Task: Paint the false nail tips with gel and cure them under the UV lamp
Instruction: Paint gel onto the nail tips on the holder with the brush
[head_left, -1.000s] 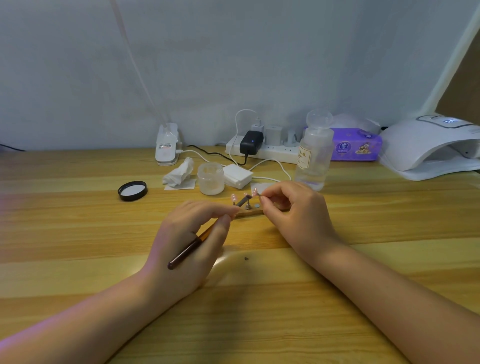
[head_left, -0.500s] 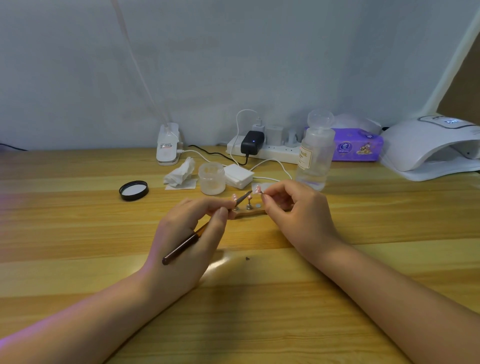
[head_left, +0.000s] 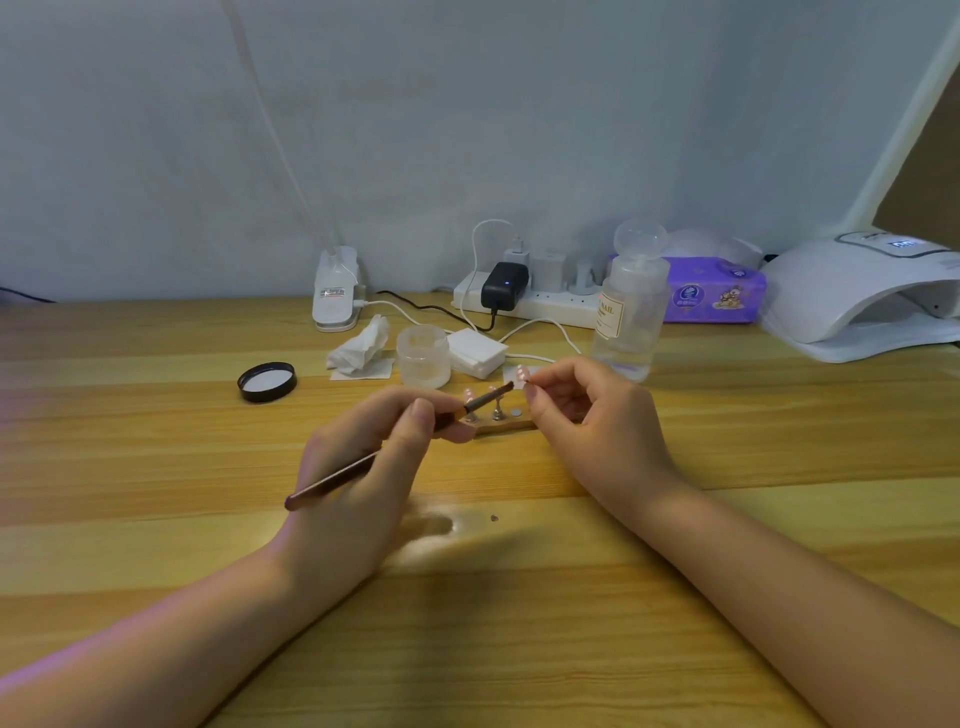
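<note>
My left hand (head_left: 363, 467) grips a thin brown gel brush (head_left: 332, 480), whose tip points up and to the right. My right hand (head_left: 597, 415) pinches a small pink false nail tip (head_left: 521, 372) on its little stand, lifted just above the table. The brush tip touches or nearly touches that nail. A small wooden holder (head_left: 511, 423) lies between my hands with two more pink tips on metal pegs (head_left: 497, 410). The white UV lamp (head_left: 852, 296) stands at the far right.
An open frosted jar (head_left: 423, 356) and its black lid (head_left: 267, 382) sit behind my hands, beside a crumpled tissue (head_left: 361, 345) and white pads (head_left: 475, 352). A clear liquid bottle (head_left: 631, 306), power strip (head_left: 524, 301), purple wipes pack (head_left: 714, 293) and white lamp base (head_left: 335, 291) line the wall.
My right hand has lifted the pinched nail tip a little higher. My left hand has raised and tilted the brush so its tip follows up to the nail.
</note>
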